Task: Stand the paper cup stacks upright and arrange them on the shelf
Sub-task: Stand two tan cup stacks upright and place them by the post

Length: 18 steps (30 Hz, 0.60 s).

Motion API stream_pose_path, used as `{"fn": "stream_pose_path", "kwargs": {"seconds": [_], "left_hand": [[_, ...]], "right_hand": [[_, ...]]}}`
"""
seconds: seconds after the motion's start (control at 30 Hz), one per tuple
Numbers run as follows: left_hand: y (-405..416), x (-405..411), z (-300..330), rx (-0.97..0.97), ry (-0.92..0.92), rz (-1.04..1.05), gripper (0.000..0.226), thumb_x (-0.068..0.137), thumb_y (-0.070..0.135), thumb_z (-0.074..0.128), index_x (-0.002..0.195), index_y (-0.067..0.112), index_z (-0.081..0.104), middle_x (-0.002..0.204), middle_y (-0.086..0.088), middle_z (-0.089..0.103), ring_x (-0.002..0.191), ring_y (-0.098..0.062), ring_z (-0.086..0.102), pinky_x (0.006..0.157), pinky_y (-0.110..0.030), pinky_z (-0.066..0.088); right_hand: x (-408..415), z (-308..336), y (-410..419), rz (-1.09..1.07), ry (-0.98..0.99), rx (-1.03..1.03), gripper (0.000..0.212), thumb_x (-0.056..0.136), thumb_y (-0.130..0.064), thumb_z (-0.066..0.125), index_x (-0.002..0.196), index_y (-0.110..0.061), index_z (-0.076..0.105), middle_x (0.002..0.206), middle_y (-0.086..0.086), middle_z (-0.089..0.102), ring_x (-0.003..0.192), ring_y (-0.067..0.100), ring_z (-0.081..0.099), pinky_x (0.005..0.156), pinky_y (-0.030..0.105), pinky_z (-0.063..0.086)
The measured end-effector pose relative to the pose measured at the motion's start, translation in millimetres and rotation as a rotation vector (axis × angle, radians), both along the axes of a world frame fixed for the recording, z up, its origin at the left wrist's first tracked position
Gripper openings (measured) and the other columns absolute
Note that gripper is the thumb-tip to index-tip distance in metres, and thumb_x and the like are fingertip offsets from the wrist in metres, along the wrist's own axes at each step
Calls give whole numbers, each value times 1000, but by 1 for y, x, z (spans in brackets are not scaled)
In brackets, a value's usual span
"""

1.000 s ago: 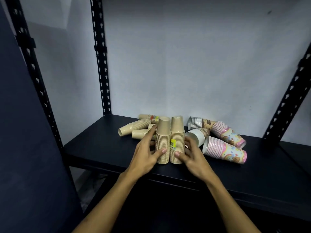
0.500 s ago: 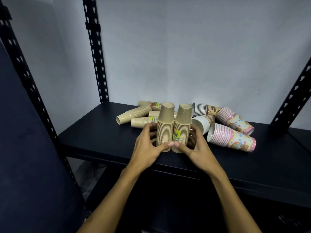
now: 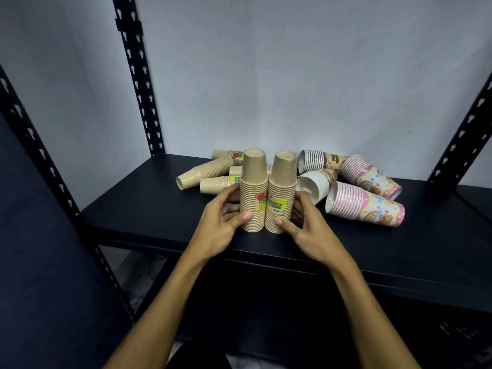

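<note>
Standing upright, bases up: two kraft cup stacks [image 3: 267,198] between both hands.

Behind upright stacks [image 3: 267,193] — cups half-hidden

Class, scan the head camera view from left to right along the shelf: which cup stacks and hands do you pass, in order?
Lying brown stack with open mouth → left hand → left upright brown stack → right upright brown stack → right hand → front pink patterned stack, lying.

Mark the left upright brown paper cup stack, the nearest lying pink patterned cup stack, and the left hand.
Left upright brown paper cup stack [image 3: 253,179]: head view, upper side.
Nearest lying pink patterned cup stack [image 3: 367,205]: head view, mid-side.
Left hand [image 3: 217,225]: head view, back.
</note>
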State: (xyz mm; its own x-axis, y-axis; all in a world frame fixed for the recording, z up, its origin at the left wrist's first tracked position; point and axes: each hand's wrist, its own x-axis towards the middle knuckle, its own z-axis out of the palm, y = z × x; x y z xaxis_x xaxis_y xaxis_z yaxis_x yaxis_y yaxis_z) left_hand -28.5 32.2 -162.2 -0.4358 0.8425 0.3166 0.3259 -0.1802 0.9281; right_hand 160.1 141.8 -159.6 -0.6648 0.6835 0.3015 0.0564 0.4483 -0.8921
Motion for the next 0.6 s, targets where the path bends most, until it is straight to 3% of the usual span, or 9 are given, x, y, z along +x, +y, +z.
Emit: {"fn": "stream_pose_path", "kwargs": {"seconds": [0.17, 0.27, 0.37, 0.5, 0.6], "left_hand": [[-4, 1, 3, 2, -49, -67, 63, 90, -3, 70, 146, 10, 45, 134, -5, 63, 118, -13, 65, 103, -27, 50], [-3, 5, 2, -2, -68, -77, 70, 82, 14, 82, 143, 13, 49, 133, -2, 66, 121, -13, 64, 105, -30, 50], [-1, 8, 1, 1, -74, -47, 79, 72, 35, 90, 138, 16, 52, 130, 2, 67, 122, -11, 64, 107, -34, 50], [1, 8, -1, 8, -70, -42, 73, 72, 30, 86, 135, 15, 53, 130, 1, 67, 122, -10, 63, 109, -37, 49], [1, 6, -1, 10, -78, -45, 69, 73, 28, 86, 133, 15, 56, 129, 0, 68, 121, -11, 64, 109, -39, 49]], "right_hand": [[1, 2, -1, 21, 12, -32, 54, 92, -5, 68, 140, -10, 43, 141, 3, 58, 132, 11, 55, 115, 44, 41], [1, 1, -2, 22, 32, -37, 53, 91, -2, 68, 139, -9, 45, 139, 4, 60, 131, 14, 57, 114, 45, 43], [1, 1, -2, 20, 12, -7, 59, 88, -17, 76, 139, -20, 47, 136, -4, 63, 127, 11, 60, 110, 45, 46], [-3, -2, 0, -43, -5, 59, 77, 76, -48, 82, 141, -33, 44, 137, -5, 55, 123, 9, 60, 104, 43, 51], [-3, -6, 4, -32, -2, 40, 69, 79, -35, 83, 135, -26, 44, 131, -6, 61, 118, 10, 63, 101, 45, 53]]}}
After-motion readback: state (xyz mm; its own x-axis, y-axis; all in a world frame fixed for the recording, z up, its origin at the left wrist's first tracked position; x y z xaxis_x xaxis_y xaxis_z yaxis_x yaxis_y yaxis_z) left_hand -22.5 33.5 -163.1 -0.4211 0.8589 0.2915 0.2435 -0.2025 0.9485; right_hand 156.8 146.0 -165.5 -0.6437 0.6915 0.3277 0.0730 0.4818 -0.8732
